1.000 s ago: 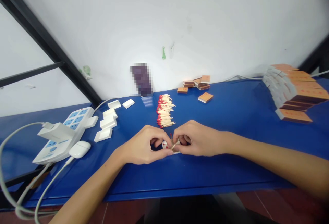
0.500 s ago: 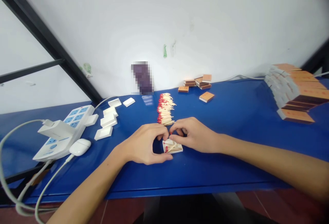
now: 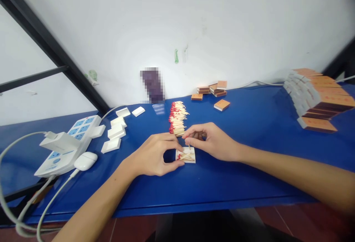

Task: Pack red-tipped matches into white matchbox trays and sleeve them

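A small white matchbox tray (image 3: 193,160) lies on the blue table with several red-tipped matches (image 3: 186,156) inside, some crossing at angles. My left hand (image 3: 158,155) grips the tray's left end, thumb at the near side and forefinger at the far side. Just above the tray's far edge, my right hand (image 3: 209,141) pinches a matchstick (image 3: 189,147) between thumb and fingers; it points down toward the tray. Beyond both hands lies a long pile of matches (image 3: 178,118), their red heads to the left.
Several white trays (image 3: 116,131) lie left of the pile, beside a power strip (image 3: 80,134) with plugs, cables and a white earphone case (image 3: 85,160). Orange matchbox sleeves (image 3: 222,104) lie at the back; a large stack of matchbox sleeves (image 3: 321,94) stands at right. A pixelated dark object (image 3: 153,84) leans on the wall.
My right hand has lifted slightly and drawn back from over the tray, so the pinched matchstick and more of the tray now show. My left hand keeps its grip on the tray.
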`<action>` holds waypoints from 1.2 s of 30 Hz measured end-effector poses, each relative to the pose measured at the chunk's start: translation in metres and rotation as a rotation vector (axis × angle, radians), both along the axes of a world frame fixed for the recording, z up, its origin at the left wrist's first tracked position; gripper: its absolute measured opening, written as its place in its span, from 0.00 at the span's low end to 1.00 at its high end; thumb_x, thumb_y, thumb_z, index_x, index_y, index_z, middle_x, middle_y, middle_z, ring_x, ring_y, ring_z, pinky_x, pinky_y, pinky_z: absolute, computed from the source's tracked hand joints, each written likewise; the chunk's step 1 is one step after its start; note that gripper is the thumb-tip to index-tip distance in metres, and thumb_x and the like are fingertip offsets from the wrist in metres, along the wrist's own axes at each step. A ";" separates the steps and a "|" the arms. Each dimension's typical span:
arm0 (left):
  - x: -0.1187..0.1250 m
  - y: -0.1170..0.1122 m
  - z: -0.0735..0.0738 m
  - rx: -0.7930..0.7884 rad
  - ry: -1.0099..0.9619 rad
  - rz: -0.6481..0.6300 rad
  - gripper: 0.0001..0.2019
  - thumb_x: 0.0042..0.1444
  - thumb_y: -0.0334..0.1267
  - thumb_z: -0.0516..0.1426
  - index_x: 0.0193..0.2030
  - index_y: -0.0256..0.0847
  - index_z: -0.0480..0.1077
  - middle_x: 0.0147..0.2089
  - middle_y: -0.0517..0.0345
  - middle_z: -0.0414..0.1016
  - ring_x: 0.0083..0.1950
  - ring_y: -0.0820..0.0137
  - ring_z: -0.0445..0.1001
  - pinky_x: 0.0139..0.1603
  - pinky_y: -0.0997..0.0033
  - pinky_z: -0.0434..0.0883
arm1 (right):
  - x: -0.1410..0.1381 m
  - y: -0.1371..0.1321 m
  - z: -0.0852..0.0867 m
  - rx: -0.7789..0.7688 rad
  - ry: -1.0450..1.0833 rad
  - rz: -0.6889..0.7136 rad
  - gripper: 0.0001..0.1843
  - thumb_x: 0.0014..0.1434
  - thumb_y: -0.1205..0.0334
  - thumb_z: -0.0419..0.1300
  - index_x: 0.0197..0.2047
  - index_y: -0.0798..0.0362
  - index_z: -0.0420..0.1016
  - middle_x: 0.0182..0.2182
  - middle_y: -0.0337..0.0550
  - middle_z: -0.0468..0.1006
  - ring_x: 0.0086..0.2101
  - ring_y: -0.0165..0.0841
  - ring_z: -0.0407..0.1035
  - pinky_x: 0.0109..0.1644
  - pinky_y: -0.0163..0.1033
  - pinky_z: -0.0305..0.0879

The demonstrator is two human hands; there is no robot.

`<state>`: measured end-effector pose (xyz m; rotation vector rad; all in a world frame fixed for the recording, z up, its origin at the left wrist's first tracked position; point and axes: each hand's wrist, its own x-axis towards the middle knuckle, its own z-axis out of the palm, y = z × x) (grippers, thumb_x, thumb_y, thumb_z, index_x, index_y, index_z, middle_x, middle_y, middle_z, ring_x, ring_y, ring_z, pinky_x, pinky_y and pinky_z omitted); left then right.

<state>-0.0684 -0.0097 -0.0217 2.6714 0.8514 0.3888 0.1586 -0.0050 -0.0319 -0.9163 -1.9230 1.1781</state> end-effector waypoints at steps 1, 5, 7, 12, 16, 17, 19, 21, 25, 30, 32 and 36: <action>0.000 0.000 0.000 0.006 0.009 0.004 0.12 0.59 0.46 0.60 0.45 0.42 0.75 0.43 0.54 0.75 0.43 0.66 0.73 0.46 0.67 0.69 | 0.000 -0.001 -0.001 0.023 -0.016 0.002 0.10 0.60 0.59 0.60 0.40 0.56 0.79 0.27 0.39 0.76 0.27 0.28 0.66 0.31 0.34 0.63; 0.000 0.001 -0.001 0.030 0.031 0.023 0.13 0.59 0.46 0.60 0.44 0.41 0.76 0.42 0.53 0.74 0.43 0.65 0.73 0.45 0.67 0.69 | 0.001 -0.002 -0.006 0.163 -0.138 0.075 0.11 0.59 0.64 0.61 0.45 0.53 0.78 0.29 0.37 0.78 0.26 0.26 0.66 0.31 0.33 0.62; 0.000 0.001 -0.001 0.031 0.032 0.037 0.13 0.58 0.47 0.60 0.43 0.41 0.76 0.41 0.53 0.74 0.42 0.65 0.73 0.44 0.67 0.69 | 0.001 -0.003 -0.008 0.220 -0.162 0.114 0.14 0.59 0.64 0.61 0.49 0.51 0.75 0.32 0.37 0.79 0.27 0.26 0.67 0.32 0.32 0.62; 0.000 0.000 -0.001 -0.012 0.009 0.042 0.12 0.58 0.46 0.61 0.41 0.41 0.75 0.40 0.56 0.73 0.41 0.67 0.72 0.44 0.68 0.68 | 0.002 -0.003 -0.009 0.312 -0.229 0.111 0.05 0.59 0.63 0.61 0.38 0.53 0.77 0.26 0.35 0.77 0.25 0.26 0.66 0.30 0.31 0.60; 0.001 0.001 0.001 -0.053 0.000 0.051 0.10 0.58 0.46 0.61 0.39 0.41 0.74 0.40 0.56 0.73 0.41 0.68 0.71 0.45 0.69 0.68 | 0.002 -0.003 -0.006 0.429 -0.302 0.140 0.06 0.60 0.64 0.61 0.39 0.52 0.80 0.29 0.39 0.79 0.29 0.28 0.69 0.33 0.32 0.61; 0.001 0.001 0.001 -0.060 0.000 0.052 0.10 0.58 0.45 0.61 0.38 0.41 0.74 0.40 0.56 0.73 0.41 0.68 0.71 0.45 0.69 0.68 | 0.002 -0.003 -0.005 0.437 -0.313 0.148 0.07 0.60 0.64 0.61 0.40 0.52 0.80 0.30 0.39 0.79 0.29 0.28 0.69 0.33 0.33 0.61; 0.002 0.001 0.001 -0.064 0.001 0.053 0.09 0.57 0.45 0.61 0.39 0.42 0.74 0.40 0.57 0.73 0.41 0.68 0.71 0.45 0.69 0.68 | 0.002 -0.004 -0.004 0.436 -0.325 0.152 0.06 0.60 0.63 0.61 0.39 0.51 0.80 0.29 0.38 0.79 0.28 0.28 0.69 0.33 0.32 0.61; 0.001 0.001 0.001 -0.051 0.002 0.049 0.10 0.57 0.45 0.61 0.40 0.41 0.74 0.40 0.56 0.73 0.41 0.68 0.72 0.45 0.69 0.69 | 0.002 -0.005 -0.004 0.415 -0.319 0.144 0.05 0.60 0.63 0.61 0.37 0.52 0.79 0.28 0.37 0.78 0.27 0.27 0.69 0.32 0.32 0.61; 0.001 0.000 0.001 -0.007 0.017 0.044 0.10 0.58 0.45 0.60 0.39 0.40 0.75 0.39 0.55 0.74 0.40 0.67 0.72 0.44 0.68 0.69 | 0.001 -0.005 -0.006 0.367 -0.272 0.111 0.05 0.61 0.61 0.61 0.36 0.52 0.78 0.28 0.37 0.79 0.27 0.27 0.69 0.31 0.31 0.62; 0.000 0.000 0.001 0.012 0.017 0.038 0.11 0.58 0.45 0.60 0.40 0.41 0.76 0.40 0.55 0.74 0.41 0.67 0.72 0.44 0.68 0.69 | 0.002 -0.006 -0.005 0.397 -0.265 0.162 0.07 0.60 0.60 0.61 0.33 0.53 0.77 0.27 0.37 0.77 0.27 0.27 0.68 0.32 0.32 0.62; 0.000 0.000 0.001 0.012 0.016 0.042 0.10 0.58 0.45 0.60 0.40 0.41 0.76 0.40 0.55 0.74 0.41 0.67 0.72 0.44 0.68 0.69 | 0.003 -0.006 -0.004 0.404 -0.254 0.176 0.09 0.62 0.59 0.60 0.32 0.53 0.77 0.27 0.38 0.77 0.27 0.27 0.68 0.32 0.33 0.61; 0.000 -0.001 0.001 -0.003 0.006 0.048 0.09 0.57 0.44 0.61 0.39 0.41 0.75 0.40 0.55 0.74 0.41 0.67 0.72 0.45 0.68 0.69 | 0.002 -0.005 -0.005 0.376 -0.217 0.139 0.11 0.64 0.57 0.58 0.35 0.53 0.78 0.28 0.39 0.78 0.27 0.27 0.68 0.31 0.32 0.61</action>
